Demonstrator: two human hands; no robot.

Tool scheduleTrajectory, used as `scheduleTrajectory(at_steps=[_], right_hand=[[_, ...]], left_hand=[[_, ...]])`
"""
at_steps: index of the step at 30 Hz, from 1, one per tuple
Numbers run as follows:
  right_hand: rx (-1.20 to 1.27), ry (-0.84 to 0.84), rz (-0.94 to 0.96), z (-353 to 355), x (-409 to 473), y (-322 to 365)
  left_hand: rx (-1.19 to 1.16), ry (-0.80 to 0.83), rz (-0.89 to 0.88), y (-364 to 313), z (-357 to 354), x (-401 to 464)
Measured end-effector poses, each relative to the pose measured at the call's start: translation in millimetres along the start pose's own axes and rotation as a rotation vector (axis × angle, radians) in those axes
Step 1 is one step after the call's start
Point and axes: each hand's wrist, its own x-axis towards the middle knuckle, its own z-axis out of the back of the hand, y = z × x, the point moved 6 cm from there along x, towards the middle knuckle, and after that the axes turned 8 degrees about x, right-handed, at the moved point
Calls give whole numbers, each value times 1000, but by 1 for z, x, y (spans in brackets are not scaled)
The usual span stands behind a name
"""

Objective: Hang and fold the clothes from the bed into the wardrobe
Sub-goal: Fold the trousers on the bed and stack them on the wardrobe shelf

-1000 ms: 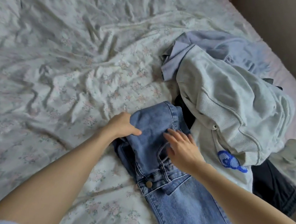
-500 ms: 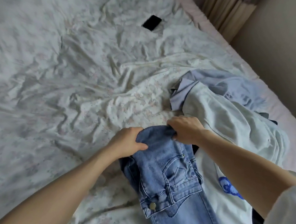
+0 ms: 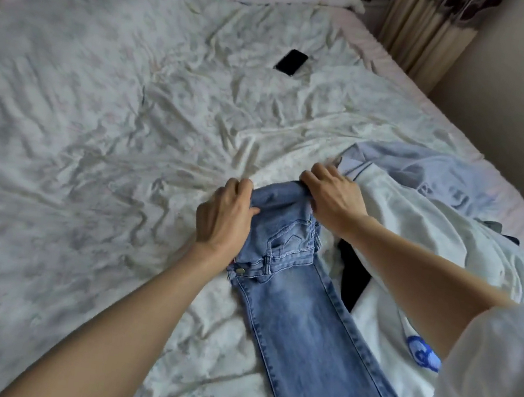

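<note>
The right hand [image 3: 332,198] has moved from the pocket to the far edge of the jeans [image 3: 301,320]; both it and the left hand [image 3: 224,218] now have fingers curled on the denim, likely ready to fold.

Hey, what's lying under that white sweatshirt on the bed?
A dark garment shows beneath the white sweatshirt, beside the jeans, and a pale blue shirt sticks out behind it. How far either runs underneath is covered.

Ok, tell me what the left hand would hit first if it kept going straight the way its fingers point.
Probably only the wrinkled white floral bedsheet: the left hand, gripping the blue denim jeans, points up the bed. The black phone lies farther, slightly right; depth is unclear.
</note>
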Motion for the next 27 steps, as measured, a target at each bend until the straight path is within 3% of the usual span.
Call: scheduleTrajectory(at_steps=[12,19,23,25,27], right_hand=[[20,66,226,-37,-164,-20],[17,294,176,-103,-244,-28],[-38,434,165,-136,-273,-32],[-26,434,174,-139,-273,-33],[24,334,198,-135,-257,-34]], left_hand=[[-152,150,-345,-79,-35,-147],[-101,521,-390,-105,-89,-217],[-3,887,-473,-107,-128,-265],[58,899,-513,-107,-137,-275],[-43,786,-448,-107,-138,-264]])
